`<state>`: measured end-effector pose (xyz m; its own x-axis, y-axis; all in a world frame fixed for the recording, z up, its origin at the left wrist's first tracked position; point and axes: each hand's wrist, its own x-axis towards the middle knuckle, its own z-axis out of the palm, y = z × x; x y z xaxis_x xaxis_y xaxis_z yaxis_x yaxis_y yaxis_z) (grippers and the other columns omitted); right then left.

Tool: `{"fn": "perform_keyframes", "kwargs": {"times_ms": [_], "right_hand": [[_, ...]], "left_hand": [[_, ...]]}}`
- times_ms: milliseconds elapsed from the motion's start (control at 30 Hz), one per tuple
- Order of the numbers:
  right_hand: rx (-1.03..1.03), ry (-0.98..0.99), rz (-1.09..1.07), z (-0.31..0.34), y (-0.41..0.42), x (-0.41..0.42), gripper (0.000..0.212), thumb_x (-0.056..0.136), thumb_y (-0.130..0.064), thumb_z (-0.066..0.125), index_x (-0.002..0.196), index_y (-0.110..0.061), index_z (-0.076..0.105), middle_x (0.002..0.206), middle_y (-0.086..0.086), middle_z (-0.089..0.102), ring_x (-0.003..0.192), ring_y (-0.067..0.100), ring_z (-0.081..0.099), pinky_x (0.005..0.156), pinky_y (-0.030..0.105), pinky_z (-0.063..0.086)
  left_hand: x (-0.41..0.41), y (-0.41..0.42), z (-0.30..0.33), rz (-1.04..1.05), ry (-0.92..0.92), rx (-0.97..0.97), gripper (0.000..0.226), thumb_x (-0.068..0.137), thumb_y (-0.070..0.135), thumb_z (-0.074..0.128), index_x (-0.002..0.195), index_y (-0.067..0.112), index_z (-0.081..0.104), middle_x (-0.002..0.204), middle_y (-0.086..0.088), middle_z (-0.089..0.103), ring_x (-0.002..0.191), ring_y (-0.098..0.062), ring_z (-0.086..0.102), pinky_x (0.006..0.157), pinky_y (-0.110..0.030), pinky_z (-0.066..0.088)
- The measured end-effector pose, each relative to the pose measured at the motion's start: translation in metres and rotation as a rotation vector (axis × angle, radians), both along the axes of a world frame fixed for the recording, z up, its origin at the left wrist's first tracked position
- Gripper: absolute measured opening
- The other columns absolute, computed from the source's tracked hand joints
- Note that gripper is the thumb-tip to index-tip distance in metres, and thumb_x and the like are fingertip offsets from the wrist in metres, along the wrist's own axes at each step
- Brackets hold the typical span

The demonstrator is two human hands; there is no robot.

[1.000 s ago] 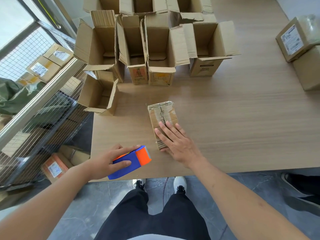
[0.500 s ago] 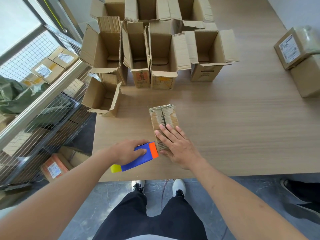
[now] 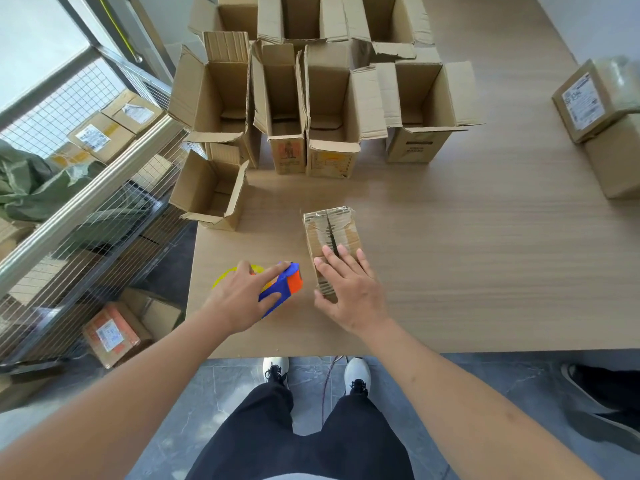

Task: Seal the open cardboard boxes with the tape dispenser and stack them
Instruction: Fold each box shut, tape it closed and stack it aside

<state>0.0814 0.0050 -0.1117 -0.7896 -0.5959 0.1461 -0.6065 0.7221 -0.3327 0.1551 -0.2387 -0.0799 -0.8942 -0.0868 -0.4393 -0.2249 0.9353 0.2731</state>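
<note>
A small closed box (image 3: pixel 331 244) lies on the wooden table (image 3: pixel 485 265) near its front edge, flaps meeting along a centre seam. The right hand (image 3: pixel 349 292) rests flat on the box's near end, fingers spread and straight. Just left of the box, the left hand (image 3: pixel 242 296) grips the blue and orange tape dispenser (image 3: pixel 284 289) on the tabletop. Open boxes (image 3: pixel 311 109) stand in rows farther back.

The left hand (image 3: pixel 242 299) hides most of the tape dispenser (image 3: pixel 282 289) and its yellow roll. The right hand (image 3: pixel 349 292) covers the near end of the closed box (image 3: pixel 330 233). The top edge crops the far open boxes (image 3: pixel 294 15).
</note>
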Motion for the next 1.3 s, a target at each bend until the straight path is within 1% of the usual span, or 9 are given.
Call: {"fn": "perform_keyframes", "kwargs": {"times_ms": [200, 433, 633, 867, 933, 1000, 1067, 1133, 1300], "right_hand": [[-0.007, 0.153, -0.11, -0.009, -0.022, 0.01, 0.043, 0.086, -0.028, 0.061, 0.128, -0.019, 0.066, 0.145, 0.004, 0.058, 0.141, 0.031, 0.047, 0.121, 0.055, 0.026], [0.015, 0.328, -0.128, -0.022, -0.024, 0.012, 0.035, 0.095, -0.028, 0.064, 0.126, -0.014, 0.069, 0.143, 0.006, 0.061, 0.138, 0.034, 0.051, 0.116, 0.056, 0.035], [0.091, 0.268, -0.14, -0.019, -0.025, 0.015, 0.054, 0.083, -0.035, 0.08, 0.131, -0.014, 0.065, 0.146, 0.005, 0.058, 0.141, 0.032, 0.048, 0.118, 0.054, 0.035], [0.039, -0.163, -0.003, 0.013, -0.009, 0.008, 0.103, 0.064, -0.063, 0.086, 0.148, -0.017, 0.048, 0.165, -0.001, 0.032, 0.155, 0.024, 0.021, 0.127, 0.048, 0.017], [-0.021, -0.19, 0.014, 0.024, 0.001, 0.007, 0.094, 0.075, -0.06, 0.081, 0.15, -0.015, 0.046, 0.167, -0.001, 0.027, 0.156, 0.021, 0.017, 0.128, 0.043, 0.014], [-0.09, -0.119, -0.028, 0.033, 0.013, 0.008, 0.068, 0.088, -0.046, 0.071, 0.146, -0.016, 0.052, 0.164, 0.001, 0.035, 0.153, 0.021, 0.027, 0.125, 0.039, 0.025], [-0.125, -0.027, -0.121, 0.04, 0.026, 0.012, 0.043, 0.093, -0.029, 0.066, 0.135, -0.018, 0.063, 0.151, 0.001, 0.051, 0.137, 0.022, 0.051, 0.105, 0.039, 0.049], [-0.169, 0.019, -0.207, 0.043, 0.038, 0.013, 0.031, 0.093, -0.015, 0.068, 0.124, -0.015, 0.07, 0.129, 0.004, 0.063, 0.111, 0.025, 0.063, 0.084, 0.039, 0.058], [-0.268, -0.103, -0.308, 0.039, 0.053, 0.011, 0.027, 0.092, 0.0, 0.069, 0.118, 0.003, 0.072, 0.103, 0.016, 0.064, 0.091, 0.033, 0.065, 0.082, 0.042, 0.056]], "left_hand": [[0.013, -0.002, -0.019, -0.061, 0.011, -0.064, 0.073, 0.098, 0.051, 0.059, 0.157, 0.056, 0.016, 0.109, -0.004, 0.039, 0.095, -0.025, 0.05, 0.089, -0.034, 0.045], [0.028, -0.003, -0.03, -0.112, 0.084, -0.065, 0.076, 0.097, 0.052, 0.061, 0.159, 0.051, 0.018, 0.109, -0.007, 0.042, 0.095, -0.027, 0.045, 0.09, -0.039, 0.046], [0.027, -0.009, -0.02, -0.126, 0.138, -0.122, 0.067, 0.098, 0.058, 0.052, 0.159, 0.044, 0.027, 0.109, -0.007, 0.052, 0.094, -0.029, 0.057, 0.086, -0.041, 0.048], [0.005, 0.003, 0.01, -0.142, 0.155, -0.073, 0.046, 0.102, 0.035, 0.054, 0.146, 0.023, 0.052, 0.122, -0.008, 0.054, 0.094, -0.033, 0.06, 0.081, -0.042, 0.05], [-0.004, 0.013, 0.019, -0.157, 0.191, -0.022, 0.044, 0.1, 0.027, 0.057, 0.142, 0.017, 0.055, 0.126, -0.01, 0.053, 0.097, -0.036, 0.06, 0.079, -0.044, 0.051], [-0.011, 0.023, 0.026, -0.171, 0.261, 0.036, 0.04, 0.097, 0.019, 0.06, 0.136, 0.011, 0.06, 0.126, -0.013, 0.055, 0.099, -0.04, 0.061, 0.081, -0.045, 0.052], [-0.016, 0.035, 0.029, -0.194, 0.344, 0.089, 0.039, 0.095, 0.013, 0.064, 0.133, 0.006, 0.063, 0.128, -0.016, 0.057, 0.107, -0.04, 0.061, 0.088, -0.045, 0.054], [-0.021, 0.046, 0.028, -0.255, 0.406, 0.115, 0.045, 0.093, 0.013, 0.068, 0.137, 0.003, 0.061, 0.137, -0.019, 0.057, 0.125, -0.04, 0.058, 0.102, -0.045, 0.051], [-0.032, 0.073, 0.016, -0.338, 0.38, 0.094, 0.062, 0.1, 0.045, 0.06, 0.154, 0.018, 0.046, 0.165, -0.014, 0.03, 0.155, -0.032, 0.024, 0.125, -0.046, 0.027]]}}
